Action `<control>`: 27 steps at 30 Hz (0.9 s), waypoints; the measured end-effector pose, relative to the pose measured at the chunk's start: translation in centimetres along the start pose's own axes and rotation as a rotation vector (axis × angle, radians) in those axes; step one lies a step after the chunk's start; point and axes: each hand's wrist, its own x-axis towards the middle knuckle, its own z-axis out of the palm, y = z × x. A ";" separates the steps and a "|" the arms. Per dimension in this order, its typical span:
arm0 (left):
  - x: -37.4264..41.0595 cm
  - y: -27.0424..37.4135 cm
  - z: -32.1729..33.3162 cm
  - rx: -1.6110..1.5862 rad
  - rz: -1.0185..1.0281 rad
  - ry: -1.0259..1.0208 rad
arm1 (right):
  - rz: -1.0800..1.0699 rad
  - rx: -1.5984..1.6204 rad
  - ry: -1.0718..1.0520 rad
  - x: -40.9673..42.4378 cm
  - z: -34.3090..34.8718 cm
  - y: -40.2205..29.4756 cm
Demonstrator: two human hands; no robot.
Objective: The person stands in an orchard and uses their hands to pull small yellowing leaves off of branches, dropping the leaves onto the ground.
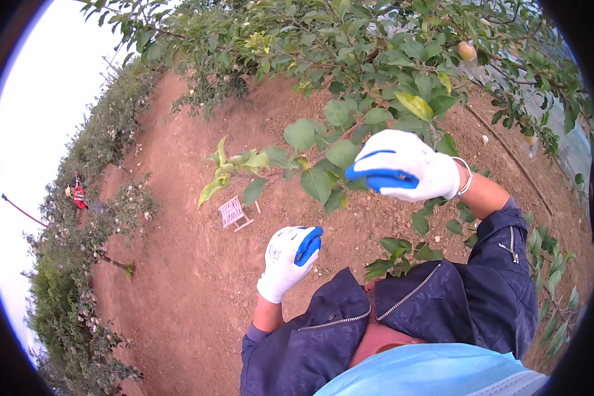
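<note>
My right hand [405, 167], in a white knit glove with blue-coated fingers, is beside a leafy apple-tree branch [349, 131]. Its fingers are curled, and whatever may be inside them is hidden. Broad green leaves [316, 184] overlap the view just left of this hand, and a yellowing leaf [414, 106] is above it. My left hand [288, 260], gloved the same way, hangs lower and apart from the branch. Its fingers are folded in, with nothing visible in them. A bagged fruit [467, 51] hangs at the upper right, away from both hands.
A small folding stool [233, 214] with a woven seat stands on bare reddish soil [188, 277]. Fruit trees [114, 123] line the left, where a person in red [78, 193] is far off. Pale sheeting [557, 126] and a thin dark hose or pole [510, 158] lie at right.
</note>
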 end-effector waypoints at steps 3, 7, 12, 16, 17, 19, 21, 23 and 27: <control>-3.7 -1.6 0.2 -0.104 -0.046 0.011 | -0.118 0.180 -0.192 0.3 8.4 -1.9; -9.3 -3.3 -2.1 -0.102 -0.215 0.053 | -0.093 0.411 -0.371 1.2 19.3 -3.2; -18.6 -5.5 -4.8 -0.096 -0.490 0.050 | 0.053 0.621 -0.618 5.0 31.8 -0.8; -22.6 -6.0 -6.0 -0.059 -0.544 0.067 | 0.370 0.405 -0.862 2.1 44.7 4.7; -23.3 -6.1 -6.3 -0.026 -0.532 0.081 | 0.442 0.277 -0.939 0.2 46.8 6.1; -24.5 -6.3 -7.3 -0.050 -0.607 0.117 | 0.546 0.033 -1.192 -2.9 49.0 7.7; -26.2 -5.8 -8.1 -0.059 -0.686 0.197 | 0.646 -0.013 -1.263 -7.3 50.5 8.6; -28.2 -5.8 -8.6 -0.056 -0.756 0.246 | 0.713 0.130 -1.232 -14.3 52.0 9.6; -31.4 -6.2 -8.9 -0.052 -0.919 0.262 | 0.584 0.142 -1.485 -21.7 52.9 7.6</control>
